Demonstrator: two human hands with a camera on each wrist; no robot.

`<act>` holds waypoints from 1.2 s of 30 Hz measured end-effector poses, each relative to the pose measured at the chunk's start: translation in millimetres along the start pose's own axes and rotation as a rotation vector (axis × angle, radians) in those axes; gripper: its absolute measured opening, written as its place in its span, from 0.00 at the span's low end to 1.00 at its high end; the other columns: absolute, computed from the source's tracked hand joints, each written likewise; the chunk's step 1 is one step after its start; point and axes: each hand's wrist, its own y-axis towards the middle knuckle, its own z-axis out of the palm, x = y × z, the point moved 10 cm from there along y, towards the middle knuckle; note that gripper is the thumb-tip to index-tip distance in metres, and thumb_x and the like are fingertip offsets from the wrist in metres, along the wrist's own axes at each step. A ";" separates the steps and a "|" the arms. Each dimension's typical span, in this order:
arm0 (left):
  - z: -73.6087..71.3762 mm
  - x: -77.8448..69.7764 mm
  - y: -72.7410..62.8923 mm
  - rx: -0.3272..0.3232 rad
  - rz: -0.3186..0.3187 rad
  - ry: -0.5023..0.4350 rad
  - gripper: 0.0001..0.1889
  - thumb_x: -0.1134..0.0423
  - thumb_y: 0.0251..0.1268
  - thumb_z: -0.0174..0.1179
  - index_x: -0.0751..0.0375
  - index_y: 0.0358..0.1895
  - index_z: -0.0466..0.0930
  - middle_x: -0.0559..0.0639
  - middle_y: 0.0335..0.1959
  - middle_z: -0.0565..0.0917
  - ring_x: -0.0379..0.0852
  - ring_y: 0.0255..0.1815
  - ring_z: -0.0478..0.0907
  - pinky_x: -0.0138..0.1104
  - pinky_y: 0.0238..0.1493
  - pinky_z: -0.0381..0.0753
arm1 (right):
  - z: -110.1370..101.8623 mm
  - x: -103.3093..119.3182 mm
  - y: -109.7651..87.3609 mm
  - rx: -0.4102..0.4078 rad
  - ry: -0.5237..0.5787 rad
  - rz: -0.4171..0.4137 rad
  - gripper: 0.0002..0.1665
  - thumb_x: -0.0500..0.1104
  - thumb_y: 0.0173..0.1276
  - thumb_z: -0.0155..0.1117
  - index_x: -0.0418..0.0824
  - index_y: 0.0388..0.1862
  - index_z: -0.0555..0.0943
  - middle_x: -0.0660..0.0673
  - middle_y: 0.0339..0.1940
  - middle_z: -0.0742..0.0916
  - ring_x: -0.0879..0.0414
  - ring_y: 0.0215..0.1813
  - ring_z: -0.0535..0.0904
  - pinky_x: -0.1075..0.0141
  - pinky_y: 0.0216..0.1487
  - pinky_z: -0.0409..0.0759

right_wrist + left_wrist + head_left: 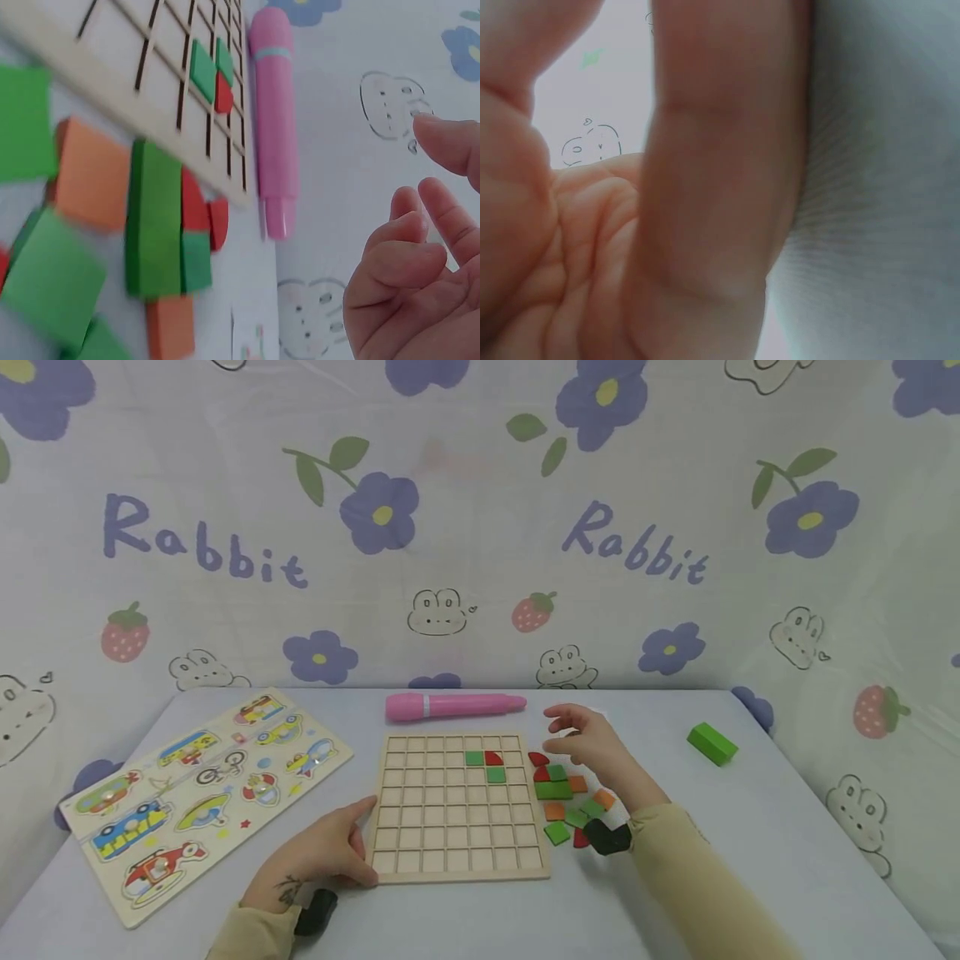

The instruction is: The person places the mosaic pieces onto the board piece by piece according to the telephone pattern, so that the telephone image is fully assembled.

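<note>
A wooden grid board (459,814) lies on the table, with two green squares (496,774) and a red quarter-round piece (492,758) in its cells near the upper right. My left hand (322,852) rests at the board's left edge, thumb by the near corner and fingers along the side. In the left wrist view, large fingers (712,180) block most of the scene. Above the loose pieces, right of the board, hovers my right hand (588,743), its fingers loosely bent with nothing between them. Among those pieces are a long green block (154,225) and an orange one (94,172).
A pink marker-like stick (457,706) lies behind the board. To the left is a wooden vehicle puzzle (232,810), set at an angle. A green block (712,744) sits far right. Patterned cloth (480,543) hangs along the table's back edge.
</note>
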 end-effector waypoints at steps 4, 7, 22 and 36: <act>-1.4 1.5 1.0 -0.004 -0.003 0.002 0.57 0.67 0.30 0.76 0.66 0.71 0.51 0.51 0.20 0.76 0.42 0.18 0.71 0.33 0.21 0.70 | -18.5 -13.6 -13.5 -0.012 -0.012 0.021 0.30 0.39 0.58 0.65 0.42 0.60 0.71 0.36 0.50 0.75 0.52 0.37 0.72 0.67 0.29 0.70; -1.2 2.3 1.0 -0.001 -0.004 -0.011 0.57 0.68 0.30 0.76 0.65 0.71 0.51 0.51 0.20 0.76 0.42 0.18 0.71 0.33 0.21 0.70 | -26.4 -23.1 -24.7 -0.006 -0.016 0.043 0.31 0.39 0.58 0.65 0.40 0.61 0.70 0.36 0.50 0.75 0.52 0.38 0.72 0.67 0.30 0.70; -1.5 -2.0 -3.3 0.000 0.010 -0.005 0.57 0.68 0.30 0.76 0.68 0.71 0.51 0.52 0.20 0.75 0.42 0.18 0.71 0.33 0.21 0.70 | -32.2 -68.9 -46.9 0.081 -0.153 0.122 0.23 0.38 0.55 0.67 0.39 0.52 0.78 0.39 0.49 0.78 0.50 0.42 0.72 0.64 0.37 0.72; -0.3 -2.7 -2.8 0.007 0.014 -0.024 0.57 0.69 0.30 0.75 0.68 0.71 0.50 0.52 0.20 0.75 0.42 0.18 0.70 0.34 0.21 0.70 | -15.1 -64.4 -42.9 0.158 -0.513 0.063 0.20 0.28 0.49 0.65 0.47 0.40 0.84 0.46 0.44 0.79 0.50 0.47 0.71 0.52 0.51 0.75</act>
